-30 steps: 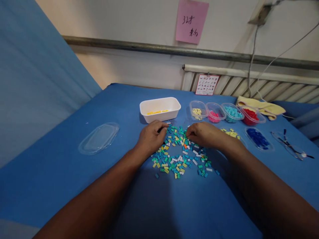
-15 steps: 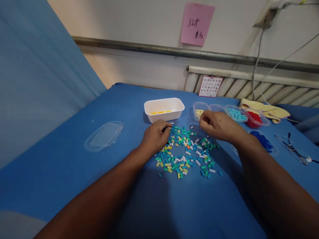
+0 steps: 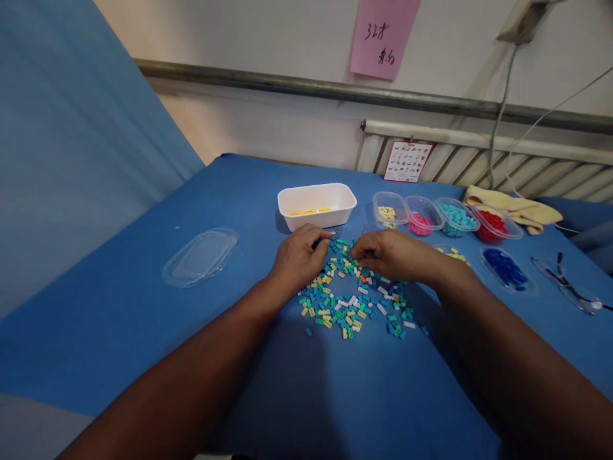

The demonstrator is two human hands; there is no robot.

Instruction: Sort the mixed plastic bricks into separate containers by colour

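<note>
A loose pile of small bricks in teal, green, yellow, white and orange lies on the blue table. My left hand rests on the pile's upper left edge, fingers curled under and thumb against the forefinger. My right hand lies on the pile's upper right, its fingertips drawn together over bricks near the top middle. The fingers hide whether either hand has a brick. A white tray with a few yellow bricks stands just behind my left hand.
Behind my right hand stand clear tubs of pale yellow, pink, cyan and red bricks, with blue ones nearer. A clear lid lies left. A yellow cloth and glasses lie right.
My right hand went up to the pale yellow tub half a second ago and has come back down onto the pile. My left hand has stayed in place.
</note>
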